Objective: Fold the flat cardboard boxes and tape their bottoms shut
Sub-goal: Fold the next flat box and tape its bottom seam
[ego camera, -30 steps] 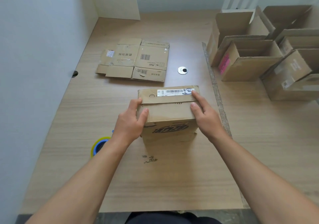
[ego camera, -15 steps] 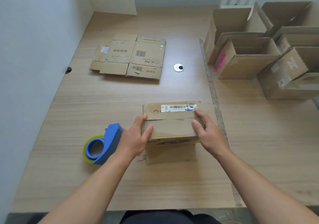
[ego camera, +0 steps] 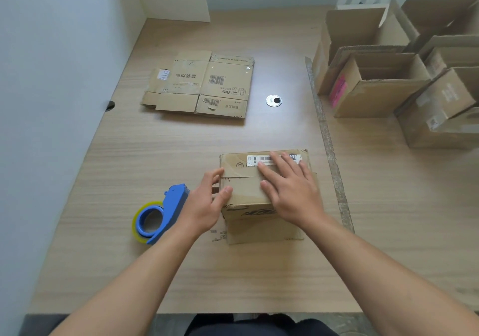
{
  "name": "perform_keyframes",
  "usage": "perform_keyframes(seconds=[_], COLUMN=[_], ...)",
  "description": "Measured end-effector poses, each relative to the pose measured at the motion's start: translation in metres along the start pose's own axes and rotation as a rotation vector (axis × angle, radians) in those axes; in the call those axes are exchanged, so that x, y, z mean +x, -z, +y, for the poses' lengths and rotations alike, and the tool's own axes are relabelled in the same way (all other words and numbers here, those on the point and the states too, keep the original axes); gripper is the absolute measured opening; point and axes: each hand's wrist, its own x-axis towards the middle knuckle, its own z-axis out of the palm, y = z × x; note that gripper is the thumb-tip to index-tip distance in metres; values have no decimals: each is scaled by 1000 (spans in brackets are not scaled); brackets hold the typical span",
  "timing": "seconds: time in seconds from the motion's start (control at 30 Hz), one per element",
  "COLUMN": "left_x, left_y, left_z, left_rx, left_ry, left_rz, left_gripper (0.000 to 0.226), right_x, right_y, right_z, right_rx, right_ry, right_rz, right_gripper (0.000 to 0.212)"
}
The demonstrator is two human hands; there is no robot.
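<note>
A small folded cardboard box (ego camera: 243,177) stands on the wooden table (ego camera: 181,271) with its closed flaps facing up and a barcode label along the far edge. My right hand (ego camera: 290,188) lies flat on top, fingers straight, pressing the flaps down. My left hand (ego camera: 207,203) touches the box's left side, thumb on the top edge. A blue tape dispenser (ego camera: 158,216) with a yellowish roll rests just left of my left hand. A stack of flat cardboard boxes (ego camera: 202,84) lies farther back on the table.
Several assembled open boxes (ego camera: 383,81) crowd the back right. A round metal cable grommet (ego camera: 273,100) sits in the tabletop between them and the flat stack. A white wall (ego camera: 51,76) borders the left side. A rough seam (ego camera: 329,144) runs down the table at right.
My right hand has slid from the box's right edge onto the top and now lies flat over the flaps. My left hand stays at the left side. The view has tilted slightly.
</note>
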Motion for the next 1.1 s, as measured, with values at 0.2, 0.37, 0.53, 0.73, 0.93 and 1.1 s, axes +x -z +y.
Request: perform_keyframes(seconds=[0.2, 0.37, 0.53, 0.73, 0.93, 1.1], left_x=[-14, -35, -42, -31, -8, -13], left_y=[45, 63, 46, 36, 60, 73], left_z=[-23, -56, -81, -86, -71, -41], left_rx=[293, 900, 895, 584, 479, 424], left_ry=[-16, 319, 329, 377, 476, 221], left_rz=[178, 74, -18, 105, 123, 201], left_gripper=[53, 72, 83, 79, 65, 62], right_x=[0, 3, 5, 4, 4, 7], right_y=[-2, 0, 2, 3, 7, 12], right_z=[-5, -6, -9, -12, -9, -10], right_rx=[25, 43, 40, 22, 112, 257], right_ry=[-12, -33, -42, -49, -68, -103], right_rz=[64, 61, 55, 78, 53, 53], right_gripper=[41, 38, 37, 36, 36, 33])
